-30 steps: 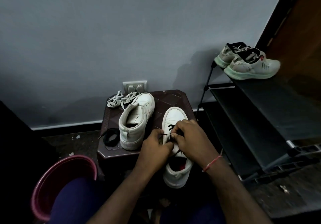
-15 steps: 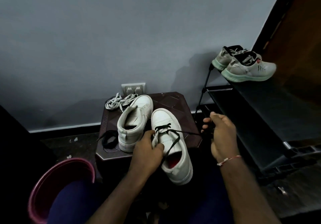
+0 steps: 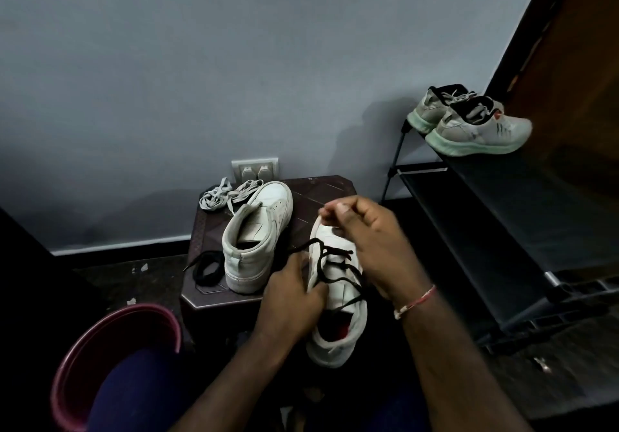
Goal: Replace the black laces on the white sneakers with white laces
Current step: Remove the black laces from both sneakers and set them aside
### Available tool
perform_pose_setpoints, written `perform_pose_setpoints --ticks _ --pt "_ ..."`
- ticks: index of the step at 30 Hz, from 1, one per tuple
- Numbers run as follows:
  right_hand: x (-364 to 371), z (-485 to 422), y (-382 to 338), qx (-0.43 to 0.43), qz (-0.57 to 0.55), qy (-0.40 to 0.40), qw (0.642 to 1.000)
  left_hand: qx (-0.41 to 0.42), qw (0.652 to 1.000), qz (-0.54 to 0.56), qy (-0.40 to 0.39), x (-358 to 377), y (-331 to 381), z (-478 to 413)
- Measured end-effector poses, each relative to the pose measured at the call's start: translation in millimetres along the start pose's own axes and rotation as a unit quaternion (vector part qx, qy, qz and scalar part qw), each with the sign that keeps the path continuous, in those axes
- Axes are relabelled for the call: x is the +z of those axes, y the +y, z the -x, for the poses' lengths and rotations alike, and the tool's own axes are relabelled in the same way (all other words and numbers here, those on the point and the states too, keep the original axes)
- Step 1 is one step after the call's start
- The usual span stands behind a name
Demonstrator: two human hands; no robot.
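Entry: nothing legible. No brand, label or number on the sneaker [image 3: 338,348] at the left hand [image 3: 289,301], nor on the second sneaker [image 3: 244,264] to its left

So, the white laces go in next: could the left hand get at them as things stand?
Probably yes. The white laces lie uncovered at the back of the stool; the left hand would first have to release the laced sneaker and reach past the unlaced sneaker.

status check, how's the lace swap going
Left hand gripping near sneaker, right hand pinching black lace. Lace partly threaded. White laces waiting behind, nothing blocking.
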State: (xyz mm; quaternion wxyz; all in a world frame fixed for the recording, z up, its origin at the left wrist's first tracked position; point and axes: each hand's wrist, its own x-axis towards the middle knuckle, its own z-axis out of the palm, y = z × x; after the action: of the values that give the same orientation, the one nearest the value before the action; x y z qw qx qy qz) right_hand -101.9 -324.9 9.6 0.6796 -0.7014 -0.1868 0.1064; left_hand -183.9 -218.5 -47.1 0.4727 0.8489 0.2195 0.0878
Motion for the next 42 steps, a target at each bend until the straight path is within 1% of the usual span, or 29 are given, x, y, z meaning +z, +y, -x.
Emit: perform_pose_setpoints --ticks 1,2,3,4,5,6,7,10,15,17,20,22,24,26,27,31,33,35,39,41,42 --pt "-10.3 -5.6 4.3 0.003 0.043 0.037 0.998 0.002 1.0 -0.001 0.0 -0.2 -0.3 -0.6" --pt "-22.1 -10.5 11.3 0.016 0.113 0.062 0.992 0.006 1.0 -0.001 -0.001 -0.4 -0.2 -0.7" --pt "-32.0 -12.0 19.1 0.035 0.206 0.058 0.976 0.011 1.0 -0.002 -0.004 -0.6 -1.3 0.1" --pt "-39.7 -11.9 25.2 0.058 0.295 0.025 0.953 0.017 1.0 -0.001 -0.004 0.1 -1.1 -0.3" --pt "-42.5 -8.3 32.5 0.08 0.353 -0.014 0.932 0.022 1.0 -0.003 -0.003 -0.1 -1.9 0.4" --pt "-42.6 -3.6 37.9 0.09 0.379 -0.034 0.92 0.027 1.0 -0.005 0.001 0.0 -2.2 0.5" --pt "-41.1 0.9 40.9 0.091 0.384 -0.036 0.918 0.032 0.999 -0.003 0.004 0.8 -3.1 -0.1" --pt "-36.4 4.0 44.1 0.061 0.381 -0.007 0.922 0.036 0.999 -0.004 0.0 2.4 -3.4 -1.4" --pt "-34.2 -2.4 39.6 0.043 0.413 -0.036 0.909 0.034 0.999 -0.03 0.001 0.6 -3.6 -2.7" --pt "-33.5 -8.2 36.8 0.035 0.441 -0.054 0.895 0.037 0.998 -0.042 0.0 1.3 -3.6 -4.1" --pt "-33.6 -16.3 31.7 0.011 0.494 -0.084 0.865 0.043 0.996 -0.072 -0.005 3.4 -3.9 -6.2" --pt "-31.3 -19.0 29.2 -0.018 0.532 -0.094 0.841 0.051 0.994 -0.096 -0.006 4.4 -3.9 -7.6" --pt "-28.8 -20.9 27.9 -0.036 0.548 -0.097 0.83 0.062 0.989 -0.136 -0.01 5.3 -3.8 -7.2" --pt "-28.7 -24.9 25.6 -0.027 0.538 -0.096 0.837 0.072 0.98 -0.183 -0.019 5.9 -2.3 -5.2" --pt "-29.7 -28.7 24.5 -0.017 0.524 -0.092 0.847 0.071 0.977 -0.2 -0.022 6.0 -0.9 -4.9" --pt "-30.2 -41.3 25.3 0.003 0.435 -0.047 0.899 0.052 0.967 -0.249 -0.025 4.5 3.8 -7.0" --pt "-27.1 -40.9 28.3 0.012 0.392 -0.041 0.919 0.048 0.97 -0.239 -0.022 3.5 1.5 -8.9" --pt "-28.3 -39.3 31.9 0.03 0.348 -0.051 0.936 0.05 0.978 -0.204 -0.01 2.7 -3.7 -11.9" --pt "-43.6 -27.9 39.7 0.065 0.306 -0.08 0.947 0.06 0.985 -0.163 0.0 6.9 -7.0 -12.0" --pt "-44.1 -22.4 44.4 0.064 0.302 -0.066 0.949 0.062 0.986 -0.158 0.0 9.5 -5.9 -10.7" --pt "-42.1 -21.5 47.1 0.048 0.321 -0.052 0.944 0.062 0.985 -0.158 0.0 9.8 -5.0 -10.7"
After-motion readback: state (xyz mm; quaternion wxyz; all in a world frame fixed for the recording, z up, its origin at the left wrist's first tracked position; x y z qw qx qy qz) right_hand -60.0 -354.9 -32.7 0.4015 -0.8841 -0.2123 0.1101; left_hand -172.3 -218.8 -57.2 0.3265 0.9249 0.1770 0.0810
